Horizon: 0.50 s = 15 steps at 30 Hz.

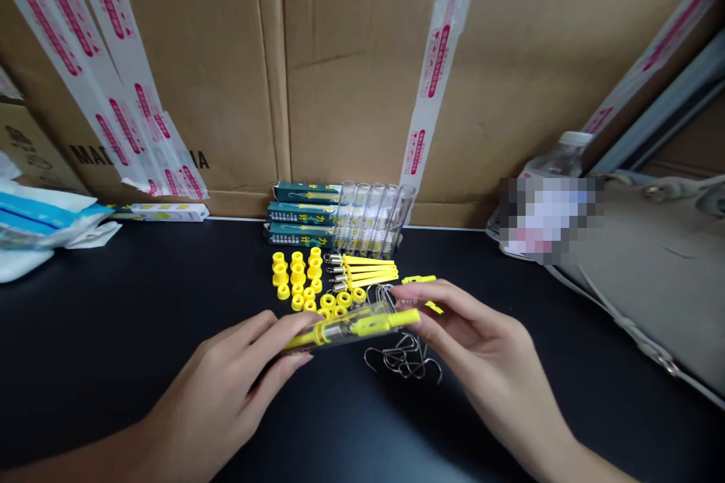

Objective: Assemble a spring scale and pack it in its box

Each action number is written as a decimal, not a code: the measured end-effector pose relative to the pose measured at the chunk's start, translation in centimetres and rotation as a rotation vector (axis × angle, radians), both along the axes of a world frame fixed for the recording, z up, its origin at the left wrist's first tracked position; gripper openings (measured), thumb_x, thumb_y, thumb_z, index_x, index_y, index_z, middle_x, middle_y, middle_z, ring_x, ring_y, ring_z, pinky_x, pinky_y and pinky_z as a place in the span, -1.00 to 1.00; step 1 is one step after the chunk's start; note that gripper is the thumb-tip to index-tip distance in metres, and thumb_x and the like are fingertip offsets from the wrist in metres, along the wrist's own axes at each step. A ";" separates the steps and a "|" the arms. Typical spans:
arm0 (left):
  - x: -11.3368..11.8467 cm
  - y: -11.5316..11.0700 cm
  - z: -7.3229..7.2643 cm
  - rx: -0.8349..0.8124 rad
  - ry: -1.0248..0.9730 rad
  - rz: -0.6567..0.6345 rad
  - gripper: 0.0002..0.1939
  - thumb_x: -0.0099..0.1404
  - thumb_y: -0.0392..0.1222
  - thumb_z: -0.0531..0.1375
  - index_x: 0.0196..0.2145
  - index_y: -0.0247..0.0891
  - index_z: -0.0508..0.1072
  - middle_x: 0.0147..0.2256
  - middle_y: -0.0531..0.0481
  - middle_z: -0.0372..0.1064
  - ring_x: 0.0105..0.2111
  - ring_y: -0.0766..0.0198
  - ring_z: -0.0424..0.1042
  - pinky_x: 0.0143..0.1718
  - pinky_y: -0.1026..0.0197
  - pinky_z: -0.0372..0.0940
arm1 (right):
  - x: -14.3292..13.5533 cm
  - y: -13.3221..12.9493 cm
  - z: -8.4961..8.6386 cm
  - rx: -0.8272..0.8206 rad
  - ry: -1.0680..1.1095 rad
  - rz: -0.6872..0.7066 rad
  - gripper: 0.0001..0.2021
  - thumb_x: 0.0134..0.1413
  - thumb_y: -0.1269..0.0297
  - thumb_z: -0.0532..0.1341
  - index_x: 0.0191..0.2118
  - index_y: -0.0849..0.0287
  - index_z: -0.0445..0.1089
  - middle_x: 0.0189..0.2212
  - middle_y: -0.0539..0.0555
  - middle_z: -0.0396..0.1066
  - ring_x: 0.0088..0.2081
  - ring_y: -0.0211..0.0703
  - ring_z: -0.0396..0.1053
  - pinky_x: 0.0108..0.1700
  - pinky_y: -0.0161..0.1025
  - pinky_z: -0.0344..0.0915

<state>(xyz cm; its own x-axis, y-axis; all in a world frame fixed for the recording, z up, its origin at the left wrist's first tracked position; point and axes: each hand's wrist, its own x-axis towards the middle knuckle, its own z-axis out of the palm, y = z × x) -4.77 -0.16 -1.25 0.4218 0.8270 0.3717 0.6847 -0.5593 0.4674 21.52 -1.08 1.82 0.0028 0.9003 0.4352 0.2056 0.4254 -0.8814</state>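
Observation:
A clear plastic spring scale tube (340,328) with yellow and silvery metal parts inside lies in my left hand (243,362), gripped between thumb and fingers. A flat yellow strip (403,319) sticks out of its right end. My right hand (481,332) has thumb and forefinger around this end, at the strip; the exact contact is partly hidden. Just beyond the tube are yellow ring caps (328,302), yellow collars (297,272) and several yellow scale rods with metal springs (368,272). Loose wire hooks (405,358) lie below the tube's right end. Small yellow pieces (419,279) sit behind my right hand.
Clear empty tubes (371,219) stand against stacked green boxes (300,215) at the back. A large taped carton (351,75) walls off the far side. A plastic bottle (566,155) and grey bag (668,264) are right; a blue-white packet (45,215) is left.

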 end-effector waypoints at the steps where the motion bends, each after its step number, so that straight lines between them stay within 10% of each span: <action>1: -0.1 0.1 -0.1 0.030 0.051 0.002 -0.67 0.46 0.00 0.11 0.10 0.04 0.50 -0.20 -0.03 0.56 -0.29 0.09 0.58 -0.26 0.20 0.44 | 0.0 0.0 0.0 0.001 0.019 0.007 -0.89 0.17 0.29 0.34 -0.20 0.00 0.62 -0.25 -0.01 0.62 -0.24 -0.21 0.58 -0.21 -0.46 0.52; 15: -0.3 1.6 -0.4 0.265 0.347 0.001 -0.58 0.54 -0.10 -0.07 0.10 -0.22 0.50 -0.29 -0.11 0.53 -0.44 0.10 0.53 -0.40 0.15 0.36 | 0.8 1.1 -1.1 0.047 -0.096 -0.081 -0.95 0.20 0.29 0.31 -0.25 0.08 0.55 -0.30 0.02 0.59 -0.27 -0.16 0.57 -0.20 -0.31 0.54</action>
